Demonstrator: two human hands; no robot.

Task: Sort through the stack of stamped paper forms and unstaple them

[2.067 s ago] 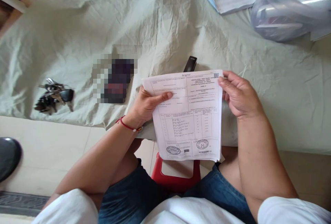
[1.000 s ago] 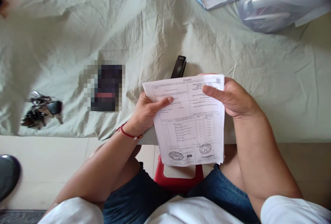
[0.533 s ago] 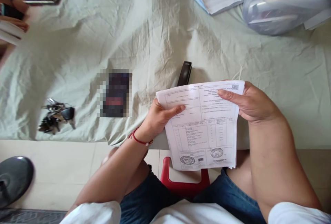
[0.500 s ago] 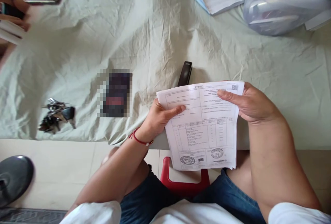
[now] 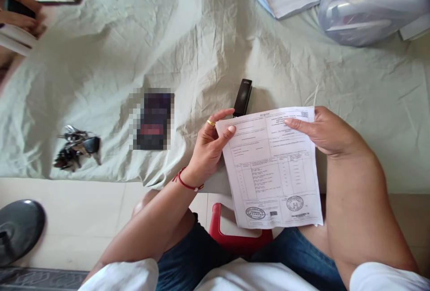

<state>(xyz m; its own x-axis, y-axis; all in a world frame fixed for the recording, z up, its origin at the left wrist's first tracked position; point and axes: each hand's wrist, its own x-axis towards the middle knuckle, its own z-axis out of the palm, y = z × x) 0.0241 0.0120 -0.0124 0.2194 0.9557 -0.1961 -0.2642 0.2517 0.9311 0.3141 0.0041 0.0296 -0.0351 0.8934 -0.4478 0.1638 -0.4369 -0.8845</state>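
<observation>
I see the printed form (image 5: pixel 273 170) held upright over my lap, its long axis running from my knees toward the near edge of the cloth-covered table (image 5: pixel 215 44). My right hand (image 5: pixel 327 132) pinches the top right corner, thumb laid across the sheet. My left hand (image 5: pixel 210 147) holds the top left corner, fingers partly spread. Just beyond the top edge, closer to the left fingers, lies a black stapler (image 5: pixel 243 97).
</observation>
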